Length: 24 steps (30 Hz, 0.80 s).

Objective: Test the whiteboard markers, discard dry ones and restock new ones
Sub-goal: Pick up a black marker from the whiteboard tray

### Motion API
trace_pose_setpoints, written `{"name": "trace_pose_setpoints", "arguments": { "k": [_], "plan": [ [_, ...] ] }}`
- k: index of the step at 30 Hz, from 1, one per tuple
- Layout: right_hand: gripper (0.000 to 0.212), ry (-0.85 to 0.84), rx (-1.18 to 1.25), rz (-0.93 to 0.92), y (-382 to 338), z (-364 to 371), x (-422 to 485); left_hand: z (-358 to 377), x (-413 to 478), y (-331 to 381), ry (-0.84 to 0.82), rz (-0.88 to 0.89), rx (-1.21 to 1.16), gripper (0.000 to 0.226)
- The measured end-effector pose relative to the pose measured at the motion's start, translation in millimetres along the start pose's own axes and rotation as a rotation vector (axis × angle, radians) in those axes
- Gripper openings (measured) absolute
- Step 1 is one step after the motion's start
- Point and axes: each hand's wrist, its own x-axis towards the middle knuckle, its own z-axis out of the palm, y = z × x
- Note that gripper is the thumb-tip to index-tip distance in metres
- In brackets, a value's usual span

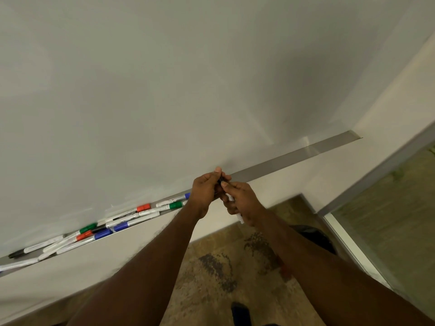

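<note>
Both hands meet just below the whiteboard (164, 90), over the grey marker ledge (294, 158). My right hand (242, 201) grips a white marker (239, 217) whose barrel sticks out under the palm. My left hand (204, 194) pinches the marker's black cap (221, 181) at its upper end. Whether the cap is on or off is hidden by the fingers. Several markers with green, red, blue and black caps (117, 220) lie heaped along the ledge to the left of my hands.
The right stretch of the ledge holds no markers and ends at a wall corner (357, 137). A glass partition with a grey frame (376, 180) stands to the right. Below lies a mottled brown floor (223, 267).
</note>
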Motion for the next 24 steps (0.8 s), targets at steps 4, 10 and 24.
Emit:
{"name": "trace_pose_setpoints", "arguments": {
  "k": [4, 10, 24],
  "plan": [
    [0.029, -0.015, 0.015, 0.003, -6, -2, 4, 0, 5, 8, -0.050, -0.022, -0.022, 0.036],
    [0.026, 0.000, -0.072, -0.034, -9, 2, 12, -1, 12, 10, -0.069, -0.050, -0.172, 0.034],
    [0.032, 0.189, -0.570, -0.279, 18, 4, 30, 38, 27, -11, 0.479, -0.029, -0.160, 0.037]
  ]
}}
